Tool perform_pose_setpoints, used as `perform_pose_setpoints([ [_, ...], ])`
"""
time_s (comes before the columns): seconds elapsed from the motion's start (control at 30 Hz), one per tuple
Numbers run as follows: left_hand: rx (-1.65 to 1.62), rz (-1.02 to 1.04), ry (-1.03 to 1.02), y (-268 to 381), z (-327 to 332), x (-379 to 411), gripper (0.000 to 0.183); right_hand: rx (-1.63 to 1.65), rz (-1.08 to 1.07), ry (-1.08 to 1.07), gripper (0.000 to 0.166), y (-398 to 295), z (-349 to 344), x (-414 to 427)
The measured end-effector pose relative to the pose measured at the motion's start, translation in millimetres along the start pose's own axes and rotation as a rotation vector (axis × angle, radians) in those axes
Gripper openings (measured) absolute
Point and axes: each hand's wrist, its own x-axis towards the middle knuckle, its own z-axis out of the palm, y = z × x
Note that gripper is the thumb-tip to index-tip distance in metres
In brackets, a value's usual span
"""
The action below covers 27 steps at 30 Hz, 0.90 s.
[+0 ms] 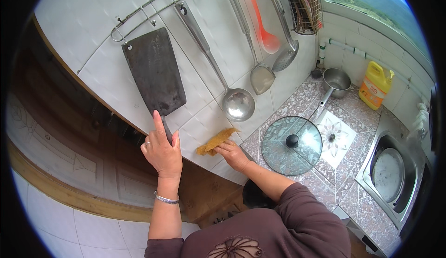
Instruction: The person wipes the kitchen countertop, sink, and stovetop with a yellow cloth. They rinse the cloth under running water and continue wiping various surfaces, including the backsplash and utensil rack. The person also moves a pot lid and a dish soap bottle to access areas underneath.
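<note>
A dark-bladed cleaver point(155, 73) is against the white tiled wall, handle downward, with its holed upper corner at the end hook of a wire rail point(153, 5). Around the cleaver's handle is my left hand point(162, 150), its index finger stretched up towards the blade's lower edge. My right hand point(234, 154) grips a crumpled mustard-coloured cloth point(216, 142) close to the lower wall tiles. Right of the cleaver hangs a steel ladle point(238, 104), its bowl just above the cloth.
A spatula point(263, 78), a red spoon point(269, 42) and a skimmer point(286, 57) hang further right. On the stone-patterned counter lie a glass lid point(278, 146), a small saucepan point(337, 80) and a yellow detergent jug point(374, 87). The sink point(385, 143) holds a round metal pan point(389, 174).
</note>
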Motion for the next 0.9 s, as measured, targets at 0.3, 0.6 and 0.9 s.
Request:
perform_pose_setpoints([
  [0.3, -0.371, 0.227, 0.055, 80.7, 3.2, 6.3, 0.09, 0.025, -0.075, 0.497, 0.046, -40.5, -116.4, 6.3],
  [0.6, -0.876, -0.347, -0.126, 155.0, 74.0, 70.3, 0.066, 0.464, 0.132, 0.636, 0.03, -8.7, -179.9, 75.0],
  [0.9, -1.137, -0.442, -0.15, 153.8, 65.6, 52.0, 0.019, 0.219, 0.039, 0.4, 0.02, 11.9, -180.3, 179.1],
])
